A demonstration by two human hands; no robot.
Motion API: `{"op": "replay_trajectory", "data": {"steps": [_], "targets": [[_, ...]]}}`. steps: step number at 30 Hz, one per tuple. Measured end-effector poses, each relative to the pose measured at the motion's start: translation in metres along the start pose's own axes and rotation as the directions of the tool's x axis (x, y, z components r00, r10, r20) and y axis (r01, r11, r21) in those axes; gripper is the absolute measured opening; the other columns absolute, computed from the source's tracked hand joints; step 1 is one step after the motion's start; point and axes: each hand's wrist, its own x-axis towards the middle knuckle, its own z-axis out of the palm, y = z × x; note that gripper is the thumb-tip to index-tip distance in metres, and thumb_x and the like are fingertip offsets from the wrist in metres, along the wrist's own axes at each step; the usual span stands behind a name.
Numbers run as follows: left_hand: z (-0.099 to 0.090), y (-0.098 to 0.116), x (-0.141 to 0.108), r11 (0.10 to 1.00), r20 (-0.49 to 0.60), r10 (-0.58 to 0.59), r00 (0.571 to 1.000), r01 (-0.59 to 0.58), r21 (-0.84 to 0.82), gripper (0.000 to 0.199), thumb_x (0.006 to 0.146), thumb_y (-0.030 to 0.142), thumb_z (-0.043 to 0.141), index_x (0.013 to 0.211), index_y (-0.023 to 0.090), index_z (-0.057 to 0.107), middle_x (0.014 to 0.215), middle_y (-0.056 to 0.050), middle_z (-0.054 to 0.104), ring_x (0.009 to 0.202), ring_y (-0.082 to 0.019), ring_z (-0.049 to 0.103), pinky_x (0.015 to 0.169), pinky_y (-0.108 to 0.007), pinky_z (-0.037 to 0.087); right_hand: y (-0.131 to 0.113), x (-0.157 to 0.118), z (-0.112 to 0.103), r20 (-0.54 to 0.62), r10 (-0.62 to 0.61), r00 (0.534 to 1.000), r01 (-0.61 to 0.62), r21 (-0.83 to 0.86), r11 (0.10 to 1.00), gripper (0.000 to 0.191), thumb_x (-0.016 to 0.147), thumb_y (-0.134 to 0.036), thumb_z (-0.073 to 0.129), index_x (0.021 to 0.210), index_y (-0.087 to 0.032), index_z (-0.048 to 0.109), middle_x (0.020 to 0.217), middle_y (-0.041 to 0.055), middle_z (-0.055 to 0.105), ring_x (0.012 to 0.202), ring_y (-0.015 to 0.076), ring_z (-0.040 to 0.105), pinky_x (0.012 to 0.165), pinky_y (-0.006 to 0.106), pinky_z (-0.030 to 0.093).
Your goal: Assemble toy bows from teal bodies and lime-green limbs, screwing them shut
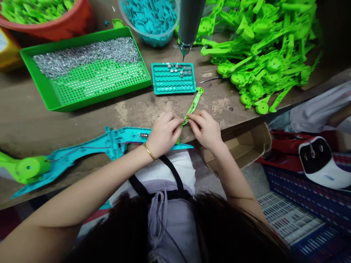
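Both hands meet at a narrow green plastic part (194,102) near the table's front edge. My left hand (164,133) pinches it from the left, fingertips closed at its middle. From the right, my right hand (205,128) has thumb and forefinger pressed together at the same spot. Whatever small piece lies between the fingertips is hidden. A long blue plastic part (82,149) with thin wires and a spring-like piece lies under and left of my left wrist, a round green part (30,169) at its left end.
A green tray (95,98) of screws and a teal tray (174,89) of small metal pieces lie ahead. Above hangs a power screwdriver (189,22). Green parts (263,54) are heaped right; a cardboard box (241,146) stands below the edge.
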Motion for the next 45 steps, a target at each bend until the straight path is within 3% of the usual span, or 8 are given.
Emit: {"op": "replay_trajectory", "data": {"steps": [2,5,14,22,27,37,41,45], "targets": [[0.001,0.002,-0.001,0.997,0.01,0.032,0.999,-0.033,0.077,0.027,0.091,0.016,0.048,0.104,0.015,0.071,0.085,-0.009,0.059,0.082,-0.024,0.052,0.076,-0.038,0.046,-0.002,-0.004,0.0,0.009,-0.023,1.0,0.024,-0.06,0.998,0.027,0.095,-0.029,0.049,0.113,-0.023,0.068,0.099,0.0085,0.069,0.094,0.0216,0.063,0.079,0.034,0.053],[0.001,0.003,-0.003,0.986,0.014,0.068,0.998,-0.07,0.151,0.028,0.09,0.015,0.047,0.107,0.014,0.07,0.086,-0.01,0.059,0.084,-0.025,0.051,0.077,-0.039,0.046,-0.003,-0.008,0.001,-0.025,-0.069,0.997,0.069,-0.012,0.998,0.026,0.094,-0.029,0.05,0.113,-0.021,0.066,0.103,0.0097,0.069,0.095,0.0216,0.063,0.082,0.035,0.054],[0.001,0.0,-0.002,0.996,-0.009,0.025,1.0,-0.024,0.082,0.026,0.09,0.016,0.047,0.103,0.014,0.07,0.086,-0.01,0.06,0.082,-0.024,0.052,0.076,-0.039,0.046,0.001,-0.007,0.013,-0.118,-0.095,0.988,0.108,0.109,0.988,0.02,0.094,-0.027,0.05,0.099,-0.022,0.069,0.094,0.0077,0.069,0.091,0.0189,0.065,0.08,0.033,0.054],[0.002,0.002,-0.003,0.997,-0.009,0.018,1.0,-0.017,0.075,0.027,0.093,0.017,0.044,0.103,0.015,0.069,0.088,-0.01,0.06,0.084,-0.025,0.052,0.078,-0.04,0.047,-0.001,-0.003,0.014,-0.093,-0.054,0.994,0.068,0.15,0.986,0.017,0.092,-0.024,0.049,0.092,-0.022,0.066,0.09,0.006,0.066,0.084,0.0166,0.063,0.075,0.03,0.053],[0.0,0.006,-0.006,0.988,-0.043,0.073,0.996,-0.066,0.141,0.025,0.096,0.02,0.045,0.102,0.013,0.068,0.087,-0.011,0.062,0.084,-0.025,0.053,0.077,-0.037,0.048,-0.001,-0.001,0.016,-0.124,-0.071,0.99,0.088,0.134,0.987,0.014,0.09,-0.022,0.05,0.084,-0.021,0.062,0.081,0.0036,0.062,0.075,0.014,0.059,0.069,0.026,0.049],[0.002,-0.003,-0.011,0.979,0.037,0.115,0.993,-0.119,0.167,0.029,0.096,0.018,0.042,0.109,0.016,0.068,0.1,-0.011,0.07,0.088,-0.023,0.062,0.078,-0.036,0.051,0.008,0.019,-0.005,0.17,-0.149,0.974,0.112,0.209,0.971,0.012,0.091,-0.021,0.055,0.092,-0.021,0.066,0.092,0.0041,0.068,0.089,0.017,0.064,0.081,0.03,0.051],[0.002,-0.002,-0.01,0.975,0.022,0.132,0.991,-0.134,0.178,0.028,0.096,0.017,0.042,0.107,0.015,0.068,0.098,-0.01,0.071,0.087,-0.022,0.062,0.077,-0.034,0.051,0.015,0.032,-0.011,0.28,-0.209,0.937,0.143,0.24,0.96,0.019,0.091,-0.021,0.055,0.103,-0.021,0.07,0.095,0.0045,0.068,0.09,0.017,0.064,0.081,0.031,0.052],[0.001,-0.001,-0.009,0.97,0.011,0.155,0.988,-0.154,0.188,0.026,0.095,0.016,0.044,0.106,0.013,0.068,0.095,-0.009,0.071,0.085,-0.021,0.06,0.076,-0.032,0.05,0.016,0.047,-0.017,0.387,-0.245,0.889,0.166,0.226,0.96,0.017,0.09,-0.021,0.058,0.097,-0.021,0.074,0.088,0.004,0.067,0.086,0.0171,0.062,0.078,0.03,0.049]]}}
